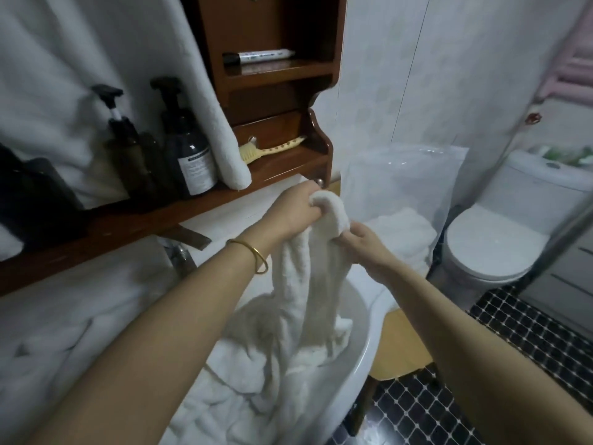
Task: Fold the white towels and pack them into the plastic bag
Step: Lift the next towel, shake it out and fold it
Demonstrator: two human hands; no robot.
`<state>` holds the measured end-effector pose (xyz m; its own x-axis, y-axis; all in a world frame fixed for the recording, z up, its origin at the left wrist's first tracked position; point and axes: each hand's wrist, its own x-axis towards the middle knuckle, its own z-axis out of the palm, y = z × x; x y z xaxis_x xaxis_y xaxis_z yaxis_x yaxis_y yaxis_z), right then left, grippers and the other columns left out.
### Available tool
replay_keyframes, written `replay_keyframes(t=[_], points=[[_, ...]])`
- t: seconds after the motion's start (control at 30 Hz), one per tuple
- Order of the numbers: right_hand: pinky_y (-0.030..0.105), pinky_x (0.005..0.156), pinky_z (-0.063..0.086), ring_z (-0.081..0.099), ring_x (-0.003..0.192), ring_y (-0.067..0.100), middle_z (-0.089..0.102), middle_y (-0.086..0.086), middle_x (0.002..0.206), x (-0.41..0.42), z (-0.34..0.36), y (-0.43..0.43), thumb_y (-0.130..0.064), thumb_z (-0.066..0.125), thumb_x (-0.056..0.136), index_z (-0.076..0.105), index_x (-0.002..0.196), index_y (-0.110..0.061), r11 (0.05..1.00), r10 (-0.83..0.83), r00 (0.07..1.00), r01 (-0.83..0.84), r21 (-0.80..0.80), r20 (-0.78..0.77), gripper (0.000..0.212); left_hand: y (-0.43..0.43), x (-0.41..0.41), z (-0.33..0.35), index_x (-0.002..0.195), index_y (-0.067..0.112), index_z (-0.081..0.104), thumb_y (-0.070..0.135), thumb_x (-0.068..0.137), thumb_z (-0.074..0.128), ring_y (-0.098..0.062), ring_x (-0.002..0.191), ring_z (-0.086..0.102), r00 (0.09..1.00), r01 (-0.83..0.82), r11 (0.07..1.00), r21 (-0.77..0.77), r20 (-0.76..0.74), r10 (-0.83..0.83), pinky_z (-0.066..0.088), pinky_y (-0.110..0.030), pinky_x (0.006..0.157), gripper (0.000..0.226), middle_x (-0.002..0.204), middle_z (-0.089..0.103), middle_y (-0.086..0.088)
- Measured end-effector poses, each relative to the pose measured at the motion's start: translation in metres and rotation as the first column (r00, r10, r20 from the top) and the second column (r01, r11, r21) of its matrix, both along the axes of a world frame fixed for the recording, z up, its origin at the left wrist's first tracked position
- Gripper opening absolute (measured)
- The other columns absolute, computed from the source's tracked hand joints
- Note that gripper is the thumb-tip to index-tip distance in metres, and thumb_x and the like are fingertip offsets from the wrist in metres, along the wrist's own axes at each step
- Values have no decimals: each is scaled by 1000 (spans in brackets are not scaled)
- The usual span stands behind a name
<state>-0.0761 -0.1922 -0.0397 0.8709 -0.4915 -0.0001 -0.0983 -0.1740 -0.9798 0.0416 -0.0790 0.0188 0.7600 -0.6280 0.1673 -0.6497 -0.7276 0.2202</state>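
Hanging from both hands: one white towel (298,284), top edge bunched and raised above the basin (362,358), lower end trailing onto a heap of more white towels (244,364) lying inside it.

Left hand (295,210): fingers curled tight round the towel's upper fold. Right hand (362,242): just beside it and slightly lower, thumb and fingers pinching the same fold. Gold bangle (253,255) on the left wrist.

Towel: thick terry, limp, falling in soft vertical folds.

Basin: smooth white glazed ceramic, rounded rim.

Plastic bag (401,168): clear, glossy, creased, standing upright beyond the hands and to the right of the basin. Folded towels (404,232), white, are seen stacked through its lower part.

Surroundings:
- Dark wooden shelf (144,220) along the wall at left, carrying dark pump bottles (189,146) and a yellow comb (269,149).
- Marker pen (260,56) on a higher ledge.
- White toilet (500,239), lid down, at right.
- Floor (529,332) of small black mosaic tiles with pale grout.
- Pale walls, faintly patterned.
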Motion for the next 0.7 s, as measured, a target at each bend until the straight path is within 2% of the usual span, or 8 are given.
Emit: replay_keyframes(t=[0.03,0.1,0.23,0.33,0.47,0.53,0.6,0.7], points=[[26,66,45,59,79,13,64,1,85,0,1,-6,-12,49,94,64,96,-7,991,-130,991,130,-6,13,15,2,5,-2,91,15,54,1,90,45,-25,86,56,998,30,999,26,54,-32,45,-31,67,17,84,61,-18],[26,63,43,54,77,13,61,0,85,-3,5,-24,-13,47,93,62,92,-9,936,-344,939,345,-67,34,16,7,21,-7,93,16,45,7,89,48,-27,87,56,955,262,964,-54,-132,-267,47,-36,67,10,95,59,-12],[14,52,40,49,74,13,61,-2,82,-18,20,-63,-10,43,90,60,85,-18,841,-525,849,528,-119,60,19,40,40,-17,97,6,53,11,88,52,-27,89,55,924,216,976,10,-326,-201,45,-34,71,10,95,58,-10],[11,56,40,53,78,8,61,5,104,-25,24,-71,-8,50,85,62,99,-21,884,-459,888,454,-115,-26,22,35,33,-8,89,4,53,11,85,58,-20,78,51,827,167,956,-241,-493,-269,38,-29,64,10,84,52,-8],[9,64,44,60,85,3,65,-5,111,-16,32,-39,-21,61,69,60,114,-28,998,34,997,-38,-55,-70,45,-1,3,20,68,22,41,9,82,62,-5,64,40,843,294,872,-392,-324,-430,30,-13,52,28,69,41,7],[19,72,47,61,84,9,67,-3,97,-8,30,-28,-20,68,76,65,105,-18,975,159,985,-168,-146,-74,29,-19,-10,26,72,22,45,11,80,64,-7,69,46,832,366,838,-404,-262,-489,34,-15,56,23,73,48,5],[27,65,39,52,74,17,57,6,80,-4,31,-32,-8,68,81,63,92,-2,974,28,1000,-29,-224,-11,13,-24,-12,29,78,20,49,17,80,67,-9,74,49,830,399,832,-385,-234,-506,37,-21,62,18,80,53,2],[16,46,33,43,59,13,47,1,66,-7,37,-49,1,64,79,62,86,-8,955,-243,964,257,-147,110,12,-14,-3,22,86,23,54,20,80,68,-8,75,51,803,428,883,-192,-368,-469,40,-22,61,15,84,54,5]])
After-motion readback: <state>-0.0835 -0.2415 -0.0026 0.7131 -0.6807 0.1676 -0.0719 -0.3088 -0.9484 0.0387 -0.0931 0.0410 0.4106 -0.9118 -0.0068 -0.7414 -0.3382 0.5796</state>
